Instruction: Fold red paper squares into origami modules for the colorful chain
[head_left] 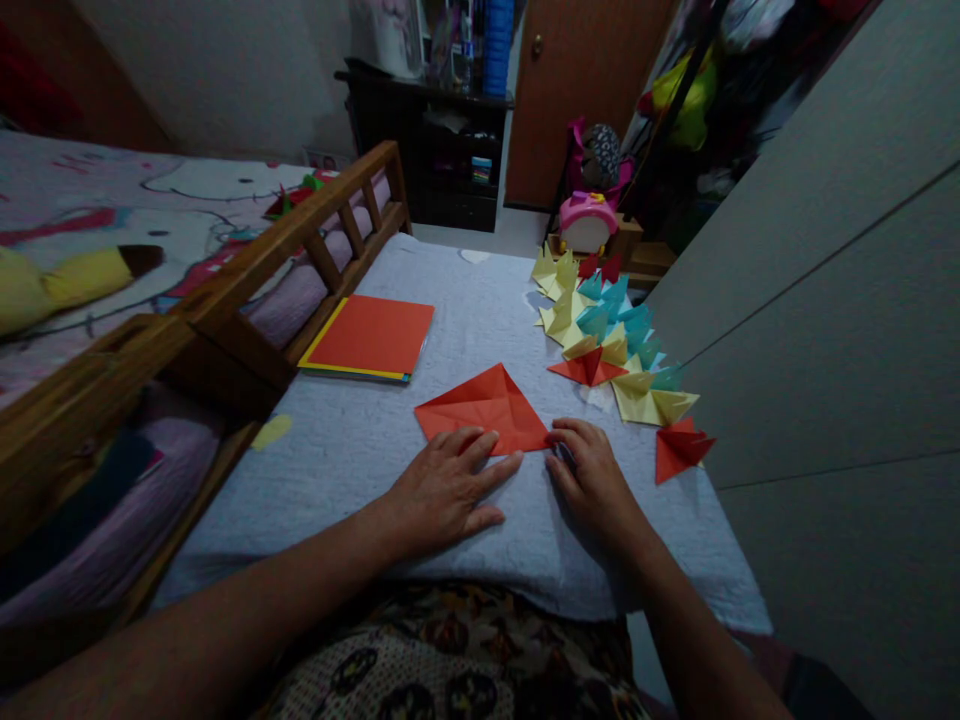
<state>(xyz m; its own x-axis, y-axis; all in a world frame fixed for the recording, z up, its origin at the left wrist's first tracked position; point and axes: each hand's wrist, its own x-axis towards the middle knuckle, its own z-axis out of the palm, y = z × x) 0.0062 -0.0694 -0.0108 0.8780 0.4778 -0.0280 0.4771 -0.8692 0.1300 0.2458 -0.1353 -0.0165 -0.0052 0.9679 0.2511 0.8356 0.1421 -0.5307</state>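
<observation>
A folded sheet of red origami paper (491,405) lies on the pale cloth in front of me, creased and partly folded into a kite-like shape. My left hand (454,480) rests on its near edge, fingers spread and flat. At the paper's right corner, my right hand (589,475) has thumb and fingertips closed about the tip. Up and to the left sits a stack of coloured paper (371,338), a red sheet on top and a yellow edge showing. To the right stand several folded paper pieces, among them a yellow one (649,400) and a red one (681,448).
A wooden bed rail (300,230) runs along the left, with a patterned bed beyond it. On the right rises a pale cabinet panel (832,330). A dark shelf unit (427,150) and a pink toy (589,222) are at the back.
</observation>
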